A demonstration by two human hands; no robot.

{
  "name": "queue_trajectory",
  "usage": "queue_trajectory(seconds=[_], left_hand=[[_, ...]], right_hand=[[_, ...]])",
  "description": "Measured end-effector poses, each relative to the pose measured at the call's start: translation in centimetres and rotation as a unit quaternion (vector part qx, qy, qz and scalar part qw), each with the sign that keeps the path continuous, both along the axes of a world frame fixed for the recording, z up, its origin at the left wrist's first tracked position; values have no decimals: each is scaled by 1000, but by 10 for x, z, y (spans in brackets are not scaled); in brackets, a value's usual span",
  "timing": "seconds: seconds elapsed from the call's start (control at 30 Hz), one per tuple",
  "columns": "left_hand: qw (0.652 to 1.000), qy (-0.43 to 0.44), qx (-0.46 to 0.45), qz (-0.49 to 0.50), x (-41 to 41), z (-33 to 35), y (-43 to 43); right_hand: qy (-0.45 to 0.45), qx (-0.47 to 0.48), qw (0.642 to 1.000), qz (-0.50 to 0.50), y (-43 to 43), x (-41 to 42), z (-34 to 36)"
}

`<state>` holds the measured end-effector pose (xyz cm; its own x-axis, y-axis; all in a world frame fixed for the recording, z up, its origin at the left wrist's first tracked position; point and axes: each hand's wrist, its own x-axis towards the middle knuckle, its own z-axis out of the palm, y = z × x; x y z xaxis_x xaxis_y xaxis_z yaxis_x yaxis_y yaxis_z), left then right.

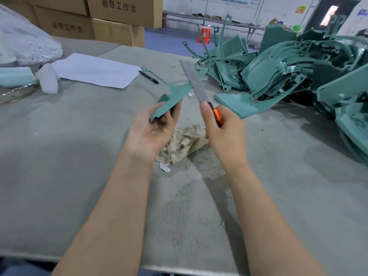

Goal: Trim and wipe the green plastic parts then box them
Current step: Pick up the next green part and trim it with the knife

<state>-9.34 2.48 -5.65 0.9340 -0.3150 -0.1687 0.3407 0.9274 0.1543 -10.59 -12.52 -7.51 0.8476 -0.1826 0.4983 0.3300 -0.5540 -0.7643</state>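
While the worktop (79, 140) carries a heap of green parts (282, 74) at the right, the left hand (157, 128) grips 1 green part (175, 95) above the cloth (185, 145), its long axis slanting up-right to meet the file (192, 80), whose handle the right hand (226, 134) clasps tightly.

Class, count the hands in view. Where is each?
2. The left hand grips a green part above the cloth; the right hand, beside it, grips an orange-handled tool.
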Motion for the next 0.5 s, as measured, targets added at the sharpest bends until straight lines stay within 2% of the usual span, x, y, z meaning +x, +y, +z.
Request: queue_trajectory(seconds=[0.1,0.5], left_hand=[[1000,-4,4,-13,-3,1,-2],[1000,-15,-16,-9,-3,-1,0]], right_hand=[[-10,7,1000,-24,0,2,-2],[8,30,999,27,5,-1,0]])
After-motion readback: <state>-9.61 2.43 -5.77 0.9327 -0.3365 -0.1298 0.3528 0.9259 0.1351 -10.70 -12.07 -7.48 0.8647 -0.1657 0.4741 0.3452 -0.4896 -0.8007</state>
